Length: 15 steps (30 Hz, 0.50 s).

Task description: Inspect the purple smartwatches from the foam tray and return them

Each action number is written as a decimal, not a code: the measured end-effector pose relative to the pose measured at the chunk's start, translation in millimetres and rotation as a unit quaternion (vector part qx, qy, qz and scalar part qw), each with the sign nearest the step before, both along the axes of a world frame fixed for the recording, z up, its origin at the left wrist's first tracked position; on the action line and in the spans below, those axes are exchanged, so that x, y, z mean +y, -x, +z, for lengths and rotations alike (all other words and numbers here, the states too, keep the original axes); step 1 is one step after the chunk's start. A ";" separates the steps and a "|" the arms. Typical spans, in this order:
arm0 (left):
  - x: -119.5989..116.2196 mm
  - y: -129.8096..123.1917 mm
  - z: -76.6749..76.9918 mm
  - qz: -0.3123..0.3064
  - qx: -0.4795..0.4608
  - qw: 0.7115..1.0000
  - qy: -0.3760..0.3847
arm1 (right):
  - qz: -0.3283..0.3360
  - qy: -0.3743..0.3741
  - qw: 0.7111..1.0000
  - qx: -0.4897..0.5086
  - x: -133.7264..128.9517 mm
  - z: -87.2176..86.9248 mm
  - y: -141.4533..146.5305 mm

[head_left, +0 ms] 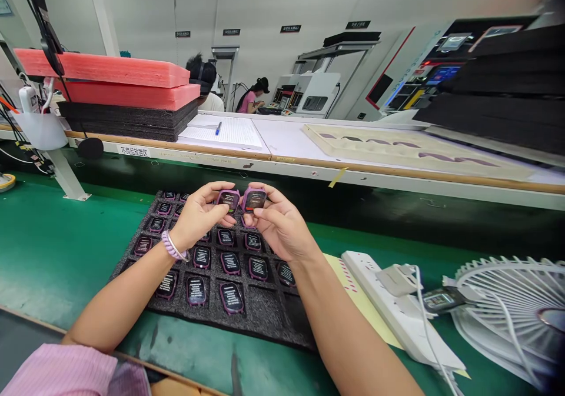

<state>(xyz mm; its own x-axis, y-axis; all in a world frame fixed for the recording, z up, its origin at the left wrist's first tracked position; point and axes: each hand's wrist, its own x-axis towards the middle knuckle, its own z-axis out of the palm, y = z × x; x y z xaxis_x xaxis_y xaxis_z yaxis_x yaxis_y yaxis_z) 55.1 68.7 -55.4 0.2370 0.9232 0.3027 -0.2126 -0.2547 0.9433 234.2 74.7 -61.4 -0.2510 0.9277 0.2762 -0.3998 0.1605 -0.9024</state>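
My left hand [200, 213] pinches a purple-cased smartwatch [229, 199] by its edges, thumb on the lower part of its lit screen. Close beside it, my right hand [282, 222] grips a second purple smartwatch [253, 199], its thumb also at the screen. Both watches have no straps and face me, with a green mark on the left screen and a red one on the right. Below them lies a black foam tray [265, 308] with rows of similar watches [230, 263] in its pockets, white text on their screens. My hands and forearms hide part of the tray.
A white power strip [375, 290] and a white fan [516, 308] stand on the green bench to the right. Along the back runs a raised shelf [282, 160] with red foam sheets [132, 93], papers [229, 132] and a cream tray [371, 146]. Two people sit beyond.
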 end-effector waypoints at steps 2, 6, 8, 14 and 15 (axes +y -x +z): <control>1.5 0.4 -0.2 -0.002 -0.001 1.000 -0.001 | 0.002 0.001 1.000 0.003 0.0 0.6 -0.3; -5.6 -2.3 6.0 0.007 -0.010 1.000 -0.006 | -0.018 0.005 1.000 -0.003 1.1 1.2 -4.0; -22.9 -4.2 14.3 -0.015 -0.031 0.999 -0.009 | -0.038 0.003 0.999 -0.013 -0.1 3.4 -6.4; -115.5 6.2 42.7 -0.360 -0.103 0.917 0.140 | -0.033 -0.091 0.986 -0.139 -40.1 27.2 -10.7; -128.4 9.9 46.1 -0.383 -0.097 0.904 0.163 | -0.035 -0.128 0.977 -0.168 -53.1 31.8 -12.3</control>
